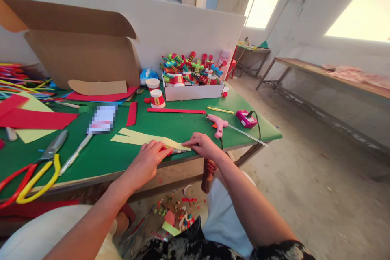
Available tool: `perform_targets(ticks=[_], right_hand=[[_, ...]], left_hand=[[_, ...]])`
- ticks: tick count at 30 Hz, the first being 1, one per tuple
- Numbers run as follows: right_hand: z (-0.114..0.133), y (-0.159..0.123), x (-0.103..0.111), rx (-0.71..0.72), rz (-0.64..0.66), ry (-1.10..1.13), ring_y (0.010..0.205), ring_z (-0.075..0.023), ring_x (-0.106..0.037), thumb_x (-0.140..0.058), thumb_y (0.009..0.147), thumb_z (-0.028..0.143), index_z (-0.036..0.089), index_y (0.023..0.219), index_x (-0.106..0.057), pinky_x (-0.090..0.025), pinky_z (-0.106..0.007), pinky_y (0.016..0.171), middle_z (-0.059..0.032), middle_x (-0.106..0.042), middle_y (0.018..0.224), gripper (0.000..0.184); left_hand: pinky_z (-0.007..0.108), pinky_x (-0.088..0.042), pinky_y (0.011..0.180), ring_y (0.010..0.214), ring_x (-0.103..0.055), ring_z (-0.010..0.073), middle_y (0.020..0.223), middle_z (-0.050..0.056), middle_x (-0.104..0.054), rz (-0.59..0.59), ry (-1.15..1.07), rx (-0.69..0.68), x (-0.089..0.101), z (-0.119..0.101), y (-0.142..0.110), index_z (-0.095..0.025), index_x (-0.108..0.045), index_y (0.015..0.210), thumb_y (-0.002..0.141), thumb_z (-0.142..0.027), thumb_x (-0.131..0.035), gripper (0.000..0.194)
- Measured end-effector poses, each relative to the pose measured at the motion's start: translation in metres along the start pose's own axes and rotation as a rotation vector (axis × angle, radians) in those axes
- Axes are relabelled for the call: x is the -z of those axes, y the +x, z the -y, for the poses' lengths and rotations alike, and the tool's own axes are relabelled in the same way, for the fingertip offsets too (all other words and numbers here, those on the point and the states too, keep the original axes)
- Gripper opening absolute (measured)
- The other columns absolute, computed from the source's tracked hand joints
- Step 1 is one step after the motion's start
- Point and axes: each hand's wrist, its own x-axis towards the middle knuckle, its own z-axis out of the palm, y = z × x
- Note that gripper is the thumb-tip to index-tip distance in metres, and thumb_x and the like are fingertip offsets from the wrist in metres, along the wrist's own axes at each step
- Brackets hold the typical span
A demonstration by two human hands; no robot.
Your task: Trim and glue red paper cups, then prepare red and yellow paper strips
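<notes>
Two long pale yellow paper strips (pixel 138 136) lie near the table's front edge, spread apart at the left and converging toward the right. My left hand (pixel 149 159) pinches at the lower edge of the strips with thumb and fingers together. At their right end, my right hand (pixel 201 145) has its fingers closed on the tip. A slim grey-white object (pixel 179 151), partly hidden, shows under the paper between my hands; its kind is unclear. To the right lies a pink hot glue gun (pixel 218 125) with a clear glue stick (pixel 246 135) in its back.
Large scissors (pixel 45 166) with red and yellow handles lie at left, near red paper pieces (pixel 39 118). Behind stand paper cups (pixel 157 98), a red strip (pixel 176 110) and a white box (pixel 195 92) of colourful figures. A purple power socket (pixel 246 118) sits at right. Scraps (pixel 173 219) litter the floor.
</notes>
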Motion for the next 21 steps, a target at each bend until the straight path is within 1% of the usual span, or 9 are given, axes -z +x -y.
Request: perform_targets(ticks=[4, 7, 9, 11, 13, 14, 16, 18, 21], right_hand=[[0.0, 0.001, 0.001, 0.015, 0.004, -0.022, 0.078, -0.0132, -0.058, -0.063, 0.091, 0.012, 0.027, 0.106, -0.079, -0.044, -0.024, 0.077, -0.0012, -0.062, 0.078, 0.027], [0.002, -0.002, 0.002, 0.055, 0.006, -0.033, 0.078, -0.0148, -0.06, -0.062, 0.091, 0.011, 0.025, 0.106, -0.079, -0.045, -0.025, 0.076, -0.0024, -0.063, 0.078, 0.027], [0.003, -0.003, 0.002, 0.064, -0.034, -0.059, 0.078, -0.0172, -0.061, -0.06, 0.092, 0.015, 0.023, 0.111, -0.078, -0.046, -0.028, 0.076, -0.004, -0.064, 0.079, 0.027], [0.003, -0.002, 0.001, 0.044, -0.092, -0.092, 0.077, -0.019, -0.062, -0.057, 0.093, 0.018, 0.023, 0.119, -0.073, -0.048, -0.031, 0.075, -0.005, -0.065, 0.082, 0.031], [0.003, 0.003, -0.001, 0.041, -0.145, -0.105, 0.078, -0.0203, -0.063, -0.056, 0.094, 0.023, 0.023, 0.121, -0.072, -0.051, -0.033, 0.076, -0.0061, -0.066, 0.086, 0.032], [0.005, 0.006, -0.003, 0.047, -0.161, -0.116, 0.081, -0.021, -0.064, -0.055, 0.094, 0.024, 0.024, 0.122, -0.071, -0.051, -0.034, 0.077, -0.0069, -0.066, 0.089, 0.032], [0.011, 0.012, -0.008, 0.056, -0.181, -0.142, 0.089, -0.0226, -0.064, -0.056, 0.094, 0.027, 0.023, 0.122, -0.071, -0.052, -0.036, 0.082, -0.0088, -0.067, 0.096, 0.032], [0.021, 0.019, -0.014, 0.049, -0.174, -0.184, 0.096, -0.0245, -0.064, -0.058, 0.094, 0.031, 0.023, 0.123, -0.071, -0.051, -0.038, 0.088, -0.0107, -0.068, 0.103, 0.032], [0.038, 0.033, -0.02, -0.016, -0.102, -0.267, 0.104, -0.0279, -0.063, -0.068, 0.089, 0.04, 0.021, 0.128, -0.067, -0.049, -0.042, 0.092, -0.0132, -0.067, 0.112, 0.043]], left_hand=[[0.035, -0.047, 0.087, 0.099, -0.055, 0.0211, 0.106, 0.007, -0.064, 0.034, -0.134, -0.112, 0.004, -0.002, -0.011, -0.028, -0.066, 0.125, 0.082, 0.005, -0.04, 0.06], [0.034, -0.047, 0.09, 0.103, -0.055, 0.0203, 0.111, 0.007, -0.064, -0.039, -0.154, -0.075, 0.025, 0.016, -0.028, -0.029, -0.064, 0.128, 0.09, -0.003, -0.037, 0.053], [0.035, -0.047, 0.091, 0.105, -0.055, 0.0216, 0.114, 0.009, -0.063, -0.171, -0.069, 0.081, 0.047, 0.044, -0.045, -0.025, -0.064, 0.128, 0.094, -0.009, -0.035, 0.047], [0.038, -0.047, 0.089, 0.101, -0.055, 0.0238, 0.111, 0.01, -0.063, -0.28, 0.124, 0.321, 0.074, 0.081, -0.071, -0.021, -0.063, 0.128, 0.096, -0.015, -0.036, 0.042], [0.039, -0.046, 0.081, 0.093, -0.054, 0.0258, 0.102, 0.011, -0.061, -0.305, 0.369, 0.591, 0.096, 0.119, -0.105, -0.016, -0.064, 0.124, 0.095, -0.017, -0.036, 0.04], [0.039, -0.045, 0.078, 0.09, -0.053, 0.026, 0.1, 0.011, -0.06, -0.261, 0.461, 0.683, 0.103, 0.135, -0.124, -0.015, -0.063, 0.125, 0.095, -0.016, -0.035, 0.041], [0.038, -0.043, 0.073, 0.085, -0.051, 0.0249, 0.093, 0.009, -0.058, -0.255, 0.567, 0.817, 0.109, 0.163, -0.156, -0.017, -0.065, 0.119, 0.093, -0.015, -0.038, 0.038], [0.04, -0.043, 0.072, 0.082, -0.051, 0.0247, 0.093, 0.008, -0.058, -0.291, 0.593, 0.898, 0.107, 0.183, -0.178, -0.018, -0.066, 0.113, 0.092, -0.016, -0.039, 0.034], [0.046, -0.045, 0.071, 0.085, -0.052, 0.0296, 0.098, 0.011, -0.062, -0.285, 0.562, 0.884, 0.099, 0.191, -0.179, -0.019, -0.067, 0.11, 0.095, -0.024, -0.038, 0.033]])
